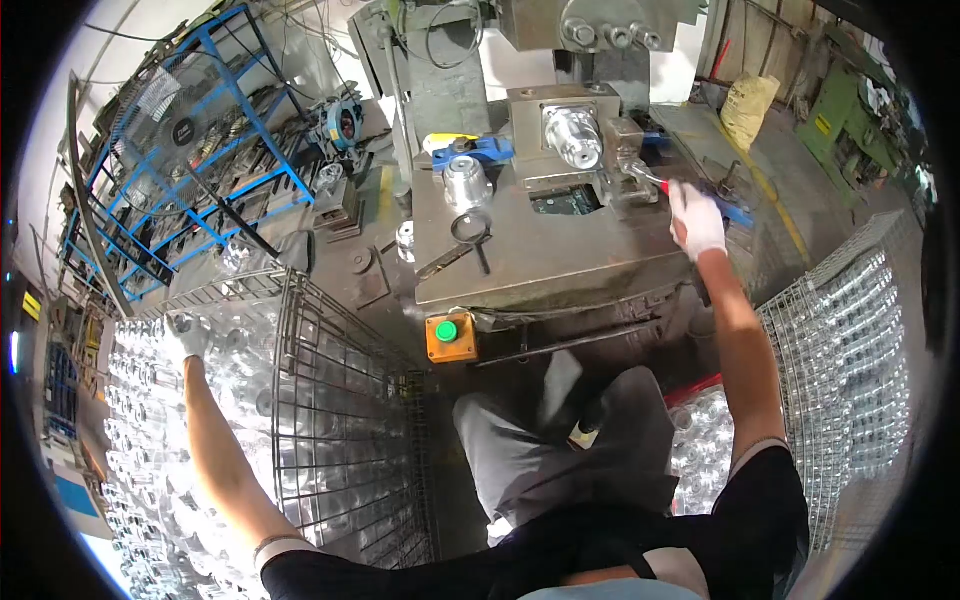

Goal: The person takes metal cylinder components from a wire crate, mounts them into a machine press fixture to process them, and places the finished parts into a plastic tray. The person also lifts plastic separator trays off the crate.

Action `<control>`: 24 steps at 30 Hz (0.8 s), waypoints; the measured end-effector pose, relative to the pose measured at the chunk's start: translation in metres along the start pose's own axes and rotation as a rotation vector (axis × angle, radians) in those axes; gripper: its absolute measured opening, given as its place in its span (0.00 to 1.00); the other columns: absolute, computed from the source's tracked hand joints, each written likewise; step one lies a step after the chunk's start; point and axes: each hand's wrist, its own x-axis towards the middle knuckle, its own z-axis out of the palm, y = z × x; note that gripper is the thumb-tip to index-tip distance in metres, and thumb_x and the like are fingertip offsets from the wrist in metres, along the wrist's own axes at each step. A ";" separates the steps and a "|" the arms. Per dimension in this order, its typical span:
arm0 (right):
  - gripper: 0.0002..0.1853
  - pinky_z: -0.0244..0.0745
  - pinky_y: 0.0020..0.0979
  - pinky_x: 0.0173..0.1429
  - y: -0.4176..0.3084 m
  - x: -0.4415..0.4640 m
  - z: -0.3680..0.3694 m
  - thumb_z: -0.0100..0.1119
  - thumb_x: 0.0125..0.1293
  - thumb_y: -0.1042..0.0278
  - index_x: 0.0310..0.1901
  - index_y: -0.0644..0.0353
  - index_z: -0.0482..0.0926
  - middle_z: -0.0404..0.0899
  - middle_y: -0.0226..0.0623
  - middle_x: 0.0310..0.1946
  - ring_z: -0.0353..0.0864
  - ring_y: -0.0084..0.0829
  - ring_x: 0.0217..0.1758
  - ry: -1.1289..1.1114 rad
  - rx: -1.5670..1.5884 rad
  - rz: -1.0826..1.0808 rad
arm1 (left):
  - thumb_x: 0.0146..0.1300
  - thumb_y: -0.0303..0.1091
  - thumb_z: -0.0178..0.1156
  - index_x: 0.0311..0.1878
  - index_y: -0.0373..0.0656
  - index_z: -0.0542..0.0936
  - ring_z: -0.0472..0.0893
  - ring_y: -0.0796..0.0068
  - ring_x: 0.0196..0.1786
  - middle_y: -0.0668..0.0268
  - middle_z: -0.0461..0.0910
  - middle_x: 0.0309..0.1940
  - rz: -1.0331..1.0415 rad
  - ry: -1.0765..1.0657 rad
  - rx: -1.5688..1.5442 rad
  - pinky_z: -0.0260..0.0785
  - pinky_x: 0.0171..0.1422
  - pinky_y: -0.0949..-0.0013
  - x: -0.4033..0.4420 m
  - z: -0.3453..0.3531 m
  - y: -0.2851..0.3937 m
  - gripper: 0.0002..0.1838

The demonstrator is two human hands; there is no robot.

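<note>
My left hand point(184, 340), in a white glove, reaches to the left into the wire basket point(290, 300) and touches the shiny metal castings point(130, 400) there. Glare hides its fingers, so I cannot tell whether it grips one. My right hand point(697, 222), also gloved, is closed round a red-handled tool point(662, 186). The tool's pale far end is blurred and points at the machine's fixture block point(625, 140). In the fixture sits a round metal casting point(574, 138). Another casting point(466, 184) stands on the machine table point(550, 250), to the left.
A ring-shaped tool point(470, 230) and a blue clamp-like piece point(475, 152) lie on the machine table. Below its front edge is an orange box with a green button point(446, 332). Another wire basket of castings point(840, 350) stands at right. A fan point(180, 130) stands far left.
</note>
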 end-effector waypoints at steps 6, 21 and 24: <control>0.16 0.66 0.25 0.22 -0.092 -0.015 -0.069 0.53 0.68 0.55 0.41 0.59 0.81 0.79 0.31 0.21 0.72 0.20 0.17 -0.369 1.305 0.750 | 0.57 0.29 0.66 0.68 0.44 0.58 0.72 0.76 0.45 0.67 0.71 0.46 0.114 0.225 -0.614 0.69 0.51 0.73 0.001 -0.017 0.028 0.38; 0.14 0.70 0.29 0.19 -0.132 0.147 0.135 0.57 0.58 0.66 0.45 0.49 0.67 0.73 0.32 0.28 0.71 0.32 0.20 0.256 2.380 1.474 | 0.64 0.43 0.58 0.71 0.46 0.57 0.71 0.75 0.55 0.60 0.66 0.61 0.004 -0.337 -0.922 0.68 0.50 0.74 -0.230 -0.204 0.261 0.35; 0.11 0.62 0.28 0.15 -0.132 0.156 0.139 0.58 0.58 0.64 0.39 0.43 0.66 0.68 0.27 0.21 0.65 0.29 0.14 0.432 2.480 1.664 | 0.62 0.46 0.60 0.71 0.44 0.56 0.69 0.68 0.60 0.57 0.66 0.61 0.037 -0.383 -1.012 0.63 0.63 0.65 -0.269 -0.222 0.306 0.38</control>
